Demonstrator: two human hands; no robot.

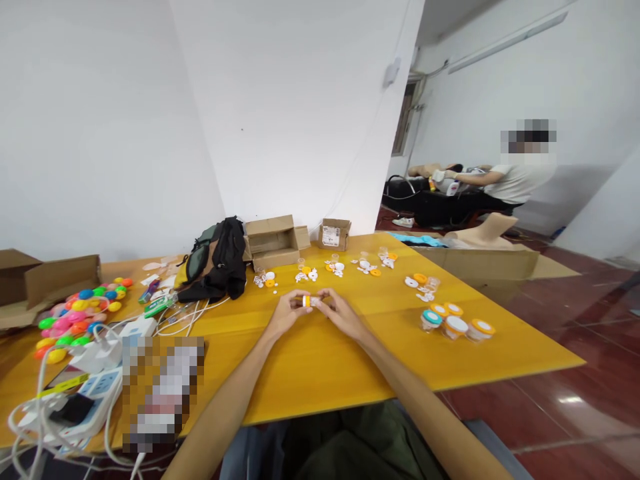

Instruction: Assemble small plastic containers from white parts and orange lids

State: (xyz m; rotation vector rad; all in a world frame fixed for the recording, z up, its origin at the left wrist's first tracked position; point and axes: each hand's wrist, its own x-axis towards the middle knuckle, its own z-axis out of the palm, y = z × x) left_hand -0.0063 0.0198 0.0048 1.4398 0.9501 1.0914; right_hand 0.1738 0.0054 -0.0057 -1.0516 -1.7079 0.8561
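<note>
Over the middle of the yellow table [295, 373] I hold a small clear plastic jar with an orange-and-white lid [307, 302], lying on its side between my hands. My left hand [289, 312] is closed around the lid end. The fingers of my right hand [341, 313] pinch the clear end; my fingers partly hide what is inside. Beyond the hands, loose groups of jar parts lie in a row: white discs [339, 269], orange rings [375, 273] and clear cups [383, 252]. To the right stand several lidded jars, including a teal-lidded jar [431, 319] and a white-topped jar [455, 326].
At left are colourful plastic balls [80, 305], a power strip [97, 400] with tangled cables and a blurred-out phone-like object [167, 387]. A black backpack [227, 260] and cardboard boxes [273, 243] stand at the back. Another person [520, 177] sits far right.
</note>
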